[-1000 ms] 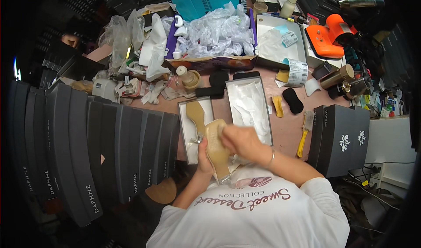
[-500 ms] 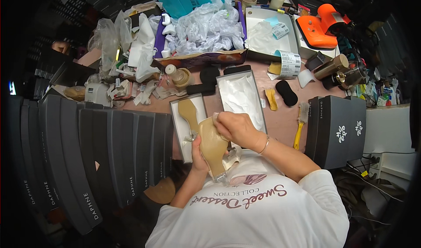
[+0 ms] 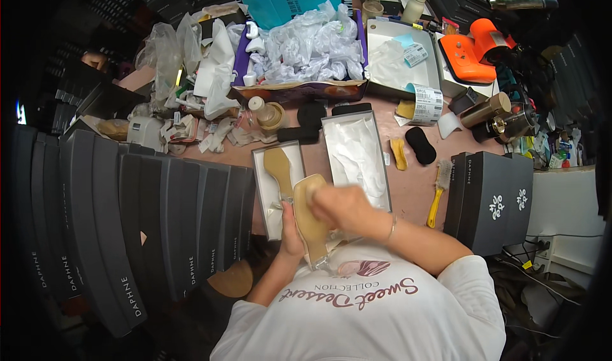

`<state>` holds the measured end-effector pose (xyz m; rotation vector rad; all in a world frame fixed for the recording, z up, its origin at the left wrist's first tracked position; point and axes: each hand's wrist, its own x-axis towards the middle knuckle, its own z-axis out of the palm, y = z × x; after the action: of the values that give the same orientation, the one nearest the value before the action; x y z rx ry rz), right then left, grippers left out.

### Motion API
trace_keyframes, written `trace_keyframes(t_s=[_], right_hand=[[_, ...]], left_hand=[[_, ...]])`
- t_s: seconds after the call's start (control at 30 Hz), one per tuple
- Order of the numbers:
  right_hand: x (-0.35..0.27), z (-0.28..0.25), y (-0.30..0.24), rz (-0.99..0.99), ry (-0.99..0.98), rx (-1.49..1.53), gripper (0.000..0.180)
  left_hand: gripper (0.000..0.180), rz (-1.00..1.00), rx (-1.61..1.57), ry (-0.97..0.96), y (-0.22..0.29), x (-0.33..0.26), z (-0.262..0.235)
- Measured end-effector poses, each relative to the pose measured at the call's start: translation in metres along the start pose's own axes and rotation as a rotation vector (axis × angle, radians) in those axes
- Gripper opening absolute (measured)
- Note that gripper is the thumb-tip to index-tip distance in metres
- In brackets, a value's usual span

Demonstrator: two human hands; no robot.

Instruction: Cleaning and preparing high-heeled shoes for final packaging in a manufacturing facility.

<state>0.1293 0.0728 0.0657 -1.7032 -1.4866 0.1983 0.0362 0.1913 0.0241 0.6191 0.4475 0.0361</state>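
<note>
Gripping the shoe [image 3: 308, 217] by its edge, left hand [image 3: 291, 235]; right hand [image 3: 347, 210] blurred, grip unclear; bare table [image 3: 411, 198] between box [image 3: 384, 171] and brush [image 3: 438, 192].

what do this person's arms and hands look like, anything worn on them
Both the left hand and the right hand are bare, without gloves; the right is motion-blurred. A thin, shiny bracelet circles the right wrist; none shows on the left. The forearms are uncovered below the short sleeves of a white T-shirt, which has dark reddish printing on its front.
</note>
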Motion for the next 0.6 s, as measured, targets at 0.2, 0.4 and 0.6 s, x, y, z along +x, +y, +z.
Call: trace_keyframes(t_s=[0.2,0.4,0.6], right_hand=[[0.017,-0.003,0.011,-0.167,-0.071,-0.099,0.013],[0.049,-0.013,0.023,-0.105,-0.028,-0.091,0.011],[0.057,-0.011,0.037,0.027,-0.035,-0.114,0.015]], left_hand=[[0.076,-0.001,0.011,0.16,-0.002,0.007,-0.006],[0.064,0.189,0.365,0.09,-0.015,0.003,-0.015],[0.071,0.02,-0.028,0.107,0.0,0.002,0.008]])
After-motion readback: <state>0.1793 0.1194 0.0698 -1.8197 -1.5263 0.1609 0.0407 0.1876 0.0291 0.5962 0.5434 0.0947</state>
